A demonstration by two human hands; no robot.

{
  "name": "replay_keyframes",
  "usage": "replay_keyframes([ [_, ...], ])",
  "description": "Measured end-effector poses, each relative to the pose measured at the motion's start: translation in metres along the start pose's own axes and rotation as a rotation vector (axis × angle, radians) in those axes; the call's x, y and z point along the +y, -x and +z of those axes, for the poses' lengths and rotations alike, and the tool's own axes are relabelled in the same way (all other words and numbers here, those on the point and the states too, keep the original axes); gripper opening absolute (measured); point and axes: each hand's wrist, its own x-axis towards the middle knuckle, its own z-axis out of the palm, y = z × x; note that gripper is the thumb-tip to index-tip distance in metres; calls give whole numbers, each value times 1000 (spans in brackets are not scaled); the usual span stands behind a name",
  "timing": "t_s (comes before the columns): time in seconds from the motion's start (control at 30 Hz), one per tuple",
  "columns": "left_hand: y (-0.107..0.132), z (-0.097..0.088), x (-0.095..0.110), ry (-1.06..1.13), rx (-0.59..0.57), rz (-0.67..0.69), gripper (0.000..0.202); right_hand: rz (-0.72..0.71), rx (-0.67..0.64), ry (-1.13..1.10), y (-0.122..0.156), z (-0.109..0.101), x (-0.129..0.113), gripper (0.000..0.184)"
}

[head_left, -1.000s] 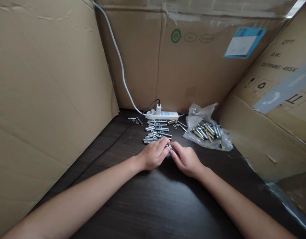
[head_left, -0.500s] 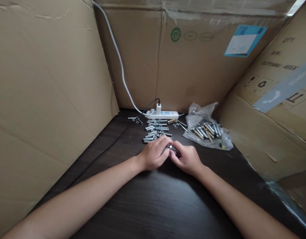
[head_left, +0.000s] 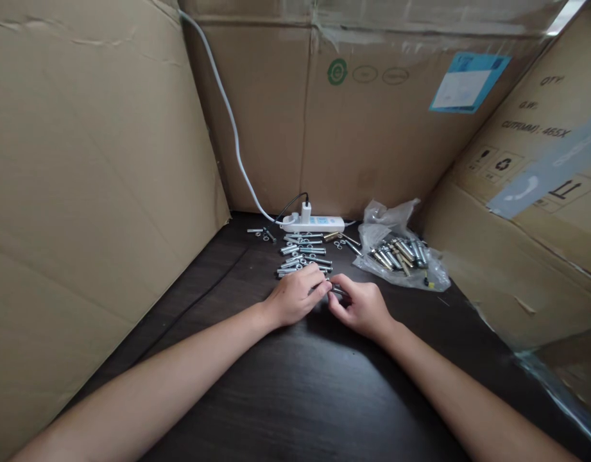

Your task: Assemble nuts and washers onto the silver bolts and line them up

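My left hand [head_left: 298,298] and my right hand [head_left: 362,307] meet over the dark table [head_left: 295,385], fingertips pinched together on one small metal bolt [head_left: 334,290] held between them. Both hands are closed on it. Just beyond my left hand lies a pile of silver bolts and sleeves [head_left: 302,253], with loose washers scattered around it. The part of the bolt inside my fingers is hidden.
A clear plastic bag [head_left: 401,253] holding more bolts lies to the right. A white power strip [head_left: 314,222] with a white cable [head_left: 228,115] sits at the back. Cardboard walls [head_left: 97,179] close in the left, back and right sides.
My hands stay together on the bolt; my fingers have shifted slightly around it. The view has tilted down a little.
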Motion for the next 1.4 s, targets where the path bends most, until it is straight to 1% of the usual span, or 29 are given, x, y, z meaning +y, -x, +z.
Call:
replay_keyframes([
  [0.07, 1, -2, 1, 13, 28, -20, 26, 0, 2, 2, 0, 0, 0, 17],
  [0.13, 1, -6, 4, 36, 48, -12, 16, 0, 6, 3, 0, 0, -1, 18],
  [0.23, 2, -9, 7, 54, 2, 46, 14, 1, 10, -3, 0, 0, -1, 19],
  [0.3, 2, -7, 7, 46, -10, 45, 12, 5, 10, -5, 0, 0, -1, 19],
  [0.47, 1, 0, 4, 44, -4, -5, 16, 20, 8, -25, 0, 0, 0, 19],
  [0.67, -1, 2, -2, 68, -33, -41, 32, -8, -12, -32, 0, -1, -2, 17],
  [0.7, 0, 1, -2, 71, -20, -48, 30, -9, -12, -31, 0, -1, -2, 17],
  [0.77, 1, -1, -1, 80, 17, -53, 19, 0, -7, -35, 0, -2, -2, 17],
  [0.83, 2, -2, 2, 85, 21, -46, 13, 13, -4, -46, 0, -2, -1, 17],
  [0.93, 4, -3, 4, 87, -22, -34, 12, 25, -3, -58, 0, -2, -1, 17],
  [1.1, 2, 0, 1, 80, -39, -52, 13, 15, -4, -44, 0, -2, -1, 17],
  [1.2, 0, 1, -2, 59, -63, -44, 26, -3, -10, -25, 0, -2, -1, 16],
  [1.27, -1, 1, -2, 29, -51, -36, 32, -11, -15, -24, 0, -1, -1, 16],
  [1.3, -1, 0, -2, 19, -30, -34, 31, -11, -17, -26, 0, -1, -1, 16],
  [1.4, 1, -3, 2, 21, 29, -12, 16, 2, -15, -35, 0, -2, -1, 17],
])
